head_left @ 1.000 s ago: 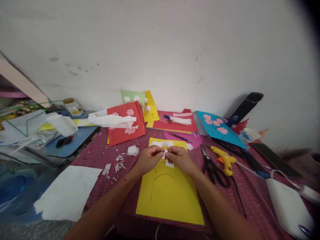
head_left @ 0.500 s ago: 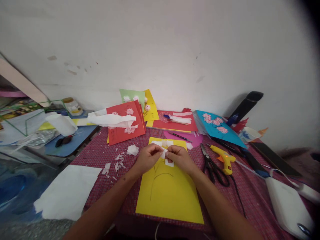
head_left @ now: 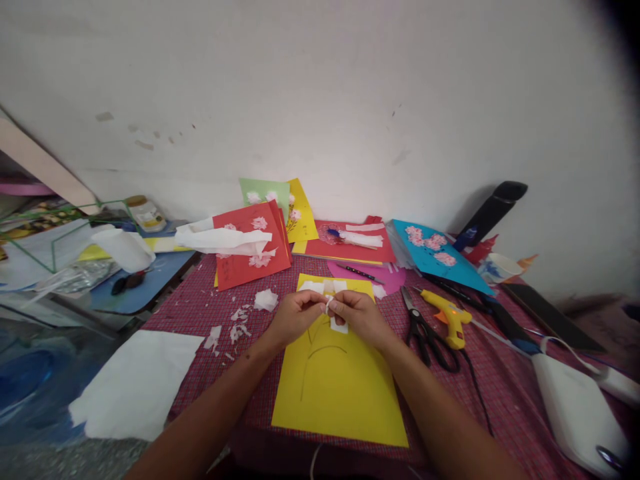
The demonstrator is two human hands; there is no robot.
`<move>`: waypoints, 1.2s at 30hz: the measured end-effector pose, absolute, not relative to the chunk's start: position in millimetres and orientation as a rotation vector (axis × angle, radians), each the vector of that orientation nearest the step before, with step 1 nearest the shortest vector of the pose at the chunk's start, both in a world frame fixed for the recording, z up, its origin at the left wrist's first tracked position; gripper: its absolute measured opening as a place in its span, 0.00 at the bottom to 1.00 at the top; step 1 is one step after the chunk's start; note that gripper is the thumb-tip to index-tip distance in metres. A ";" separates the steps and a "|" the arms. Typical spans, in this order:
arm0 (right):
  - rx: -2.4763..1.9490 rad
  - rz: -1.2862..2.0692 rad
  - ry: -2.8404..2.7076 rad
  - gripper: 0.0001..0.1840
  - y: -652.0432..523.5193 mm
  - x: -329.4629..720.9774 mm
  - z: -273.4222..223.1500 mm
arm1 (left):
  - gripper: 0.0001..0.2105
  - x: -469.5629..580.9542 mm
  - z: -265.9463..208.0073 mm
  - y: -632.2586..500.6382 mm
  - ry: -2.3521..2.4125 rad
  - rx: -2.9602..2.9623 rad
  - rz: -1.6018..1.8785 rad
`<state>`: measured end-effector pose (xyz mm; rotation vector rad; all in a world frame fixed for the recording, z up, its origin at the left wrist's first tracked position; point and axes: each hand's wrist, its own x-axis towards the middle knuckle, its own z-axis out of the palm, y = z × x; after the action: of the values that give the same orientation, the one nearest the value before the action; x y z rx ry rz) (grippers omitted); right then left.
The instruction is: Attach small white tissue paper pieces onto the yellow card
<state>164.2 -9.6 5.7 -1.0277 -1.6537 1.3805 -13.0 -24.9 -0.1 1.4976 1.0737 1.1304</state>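
Small white scrap [head_left: 329, 303] pinched between left hand [head_left: 296, 319] and right hand [head_left: 361, 316], over a yellow sheet [head_left: 350, 397]

From my remote seat, looking through the head camera, I see both hands meeting near the far end of the yellow sheet, which lies lengthwise away from the person. The scrap sits in the narrow gap between them. Thumb and fingers are drawn nearly closed on each side, one holding the scrap's left, the other its right. Neither hand is nearer. The scrap seems narrow, its longer direction pointing roughly away from the person, though it is too small for me to be certain. I judge that any fine turn depends on this fingertip-to-fingertip line running across the sheet. A white square [head_left: 339, 326] lies just beside the right fingers, on the near side. Well to the right are black scissors [head_left: 416, 323] and a yellow glue gun [head_left: 454, 324].
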 end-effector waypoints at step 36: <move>-1.066 1.308 -1.743 0.10 -9.1 164.6 2.2 | 0.08 -12.1 3.0 -23.5 1.123 1.441 1.066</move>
<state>164.6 -9.1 2.2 -1.0658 -1.7429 1.3076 -12.1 -23.5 3.0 1.4407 1.1231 1.0659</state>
